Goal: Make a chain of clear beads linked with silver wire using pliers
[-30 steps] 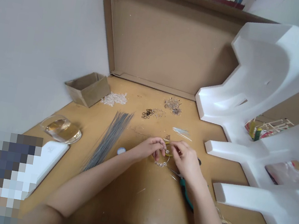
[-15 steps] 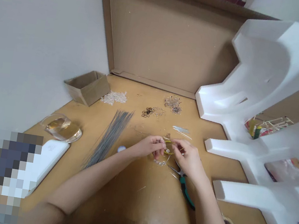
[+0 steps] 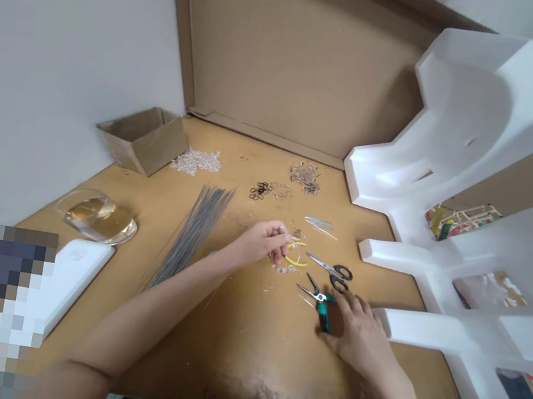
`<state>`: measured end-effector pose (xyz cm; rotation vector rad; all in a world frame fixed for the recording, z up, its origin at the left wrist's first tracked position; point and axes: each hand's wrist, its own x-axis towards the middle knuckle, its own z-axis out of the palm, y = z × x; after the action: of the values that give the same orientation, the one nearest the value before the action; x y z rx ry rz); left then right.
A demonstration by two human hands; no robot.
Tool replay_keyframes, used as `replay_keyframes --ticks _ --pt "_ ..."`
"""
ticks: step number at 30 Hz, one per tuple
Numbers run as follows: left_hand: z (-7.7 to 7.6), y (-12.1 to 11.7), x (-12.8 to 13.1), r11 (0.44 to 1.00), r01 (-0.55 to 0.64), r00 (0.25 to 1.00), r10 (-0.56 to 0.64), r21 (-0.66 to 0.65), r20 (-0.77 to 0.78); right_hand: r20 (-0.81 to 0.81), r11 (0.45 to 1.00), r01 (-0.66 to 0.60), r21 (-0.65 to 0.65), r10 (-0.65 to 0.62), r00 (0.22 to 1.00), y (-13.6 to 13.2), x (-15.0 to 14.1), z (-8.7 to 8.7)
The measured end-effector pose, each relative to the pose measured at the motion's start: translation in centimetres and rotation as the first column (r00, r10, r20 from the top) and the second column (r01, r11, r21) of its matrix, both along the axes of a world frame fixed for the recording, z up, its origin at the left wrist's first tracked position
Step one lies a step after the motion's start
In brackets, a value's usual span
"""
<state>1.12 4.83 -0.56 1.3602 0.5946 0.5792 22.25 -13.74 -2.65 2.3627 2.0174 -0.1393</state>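
Note:
My left hand (image 3: 262,243) is closed in a pinch on a thin wire loop strung with clear beads (image 3: 284,268), held just above the brown table (image 3: 242,351). My right hand (image 3: 357,332) lies lower right on the table, its fingers curled around the teal handles of small pliers (image 3: 318,300) whose metal jaws point up-left. Black-handled scissors (image 3: 333,270) lie just beyond the pliers. A yellow piece (image 3: 296,261) sits under the beaded loop.
A bundle of grey wires (image 3: 193,235) lies left of my hands. Behind are a pile of clear beads (image 3: 196,161), dark rings (image 3: 260,191), a small cardboard box (image 3: 140,138) and a clear dish (image 3: 96,216). White foam packing (image 3: 455,189) fills the right; a white device (image 3: 66,279) lies left.
My right hand has left the beaded loop and dropped down-right onto the teal pliers. My left hand still holds the loop. The view has tilted, and the scissors now show.

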Motion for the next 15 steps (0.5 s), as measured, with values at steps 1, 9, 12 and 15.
replay_keyframes --ticks 1,9,12,15 --pt "0.0 0.0 0.0 1.0 -0.001 1.0 0.001 -0.003 0.008 0.039 1.0 0.004 -0.009 -0.004 0.999 -0.5 -0.2 -0.6" --pt "0.8 -0.3 -0.2 1.0 -0.01 0.999 0.01 0.009 0.035 0.089 0.999 -0.017 -0.049 0.021 0.996 0.0 -0.3 -1.3" --pt "1.5 -0.5 -0.5 1.0 -0.025 0.999 0.025 0.003 0.032 -0.149 0.997 0.076 -0.003 -0.075 0.986 0.1 0.6 -0.7" --pt "2.1 -0.6 -0.8 0.999 -0.04 0.999 0.04 -0.001 0.033 -0.645 0.983 0.178 -0.035 -0.158 0.747 -0.2 1.2 0.1"
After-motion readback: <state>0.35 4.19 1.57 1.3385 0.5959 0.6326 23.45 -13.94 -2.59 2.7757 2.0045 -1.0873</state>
